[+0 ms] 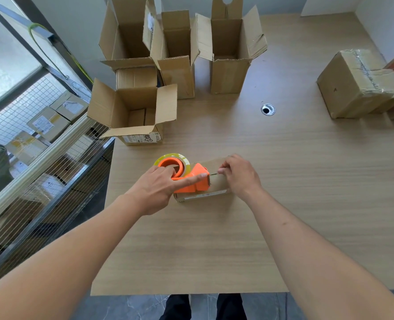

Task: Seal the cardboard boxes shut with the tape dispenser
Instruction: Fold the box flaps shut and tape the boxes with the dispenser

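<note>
A small closed cardboard box [216, 188] lies on the wooden table [283, 204] in front of me. An orange tape dispenser [189, 179] with a clear tape roll [175, 158] sits on the box's left end. My left hand [159, 188] grips the dispenser, fingers in the roll's core and the index finger stretched along its body. My right hand [237, 174] pinches the tape end just right of the dispenser's mouth, on top of the box.
Several open cardboard boxes [133, 112] stand at the table's back left. Taped boxes [353, 86] sit at the far right edge. A cable grommet [268, 109] is in the tabletop. A wire shelf with parcels [41, 146] runs along the left.
</note>
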Tool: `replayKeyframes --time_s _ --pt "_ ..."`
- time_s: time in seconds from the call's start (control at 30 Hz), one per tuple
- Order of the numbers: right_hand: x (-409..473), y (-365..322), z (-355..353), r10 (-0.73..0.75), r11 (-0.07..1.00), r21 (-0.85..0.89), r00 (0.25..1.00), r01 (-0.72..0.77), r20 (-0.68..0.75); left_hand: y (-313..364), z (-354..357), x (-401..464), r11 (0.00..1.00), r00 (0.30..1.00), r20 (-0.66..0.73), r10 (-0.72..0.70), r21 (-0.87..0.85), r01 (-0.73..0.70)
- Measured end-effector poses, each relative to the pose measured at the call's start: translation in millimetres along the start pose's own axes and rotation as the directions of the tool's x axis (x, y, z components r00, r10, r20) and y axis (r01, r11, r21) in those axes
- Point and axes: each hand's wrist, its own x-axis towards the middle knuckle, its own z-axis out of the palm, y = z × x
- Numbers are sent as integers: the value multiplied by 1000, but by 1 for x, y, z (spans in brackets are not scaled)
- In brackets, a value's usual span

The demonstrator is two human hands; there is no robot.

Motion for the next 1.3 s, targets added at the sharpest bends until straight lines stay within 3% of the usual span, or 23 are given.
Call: replayKeyframes --time_s 0.1,0.23,0.33,0.4,0.7,1.03,1.2,1.3 --pt "2 17 -18 -40 998 52 999 40 -8 -2 -2 -1 997 998 36 -48 -56 50" --pt "-2 49 -39 164 954 246 985 -173 58 3 -1 6 996 995 72 -72 -41 75" --pt "-7 51 -39 282 766 542 938 -346 200 10 -1 13 995 990 106 -96 -28 99" --pt "-5 48 -36 331 693 615 924 -376 193 15 -2 16 994 987 119 -107 -17 109" --pt "15 63 -30 302 869 353 937 -345 174 26 0 15 991 983 127 -132 12 131" --pt "20 62 -6 373 839 390 923 -380 96 22 7 17 993 986 116 -118 9 117" --pt "13 77 -1 517 812 313 856 -493 7 23 7 16 992 985 123 -122 5 122" --pt "6 64 6 452 862 263 892 -434 -7 22 7 16 992 985 119 -123 8 123"
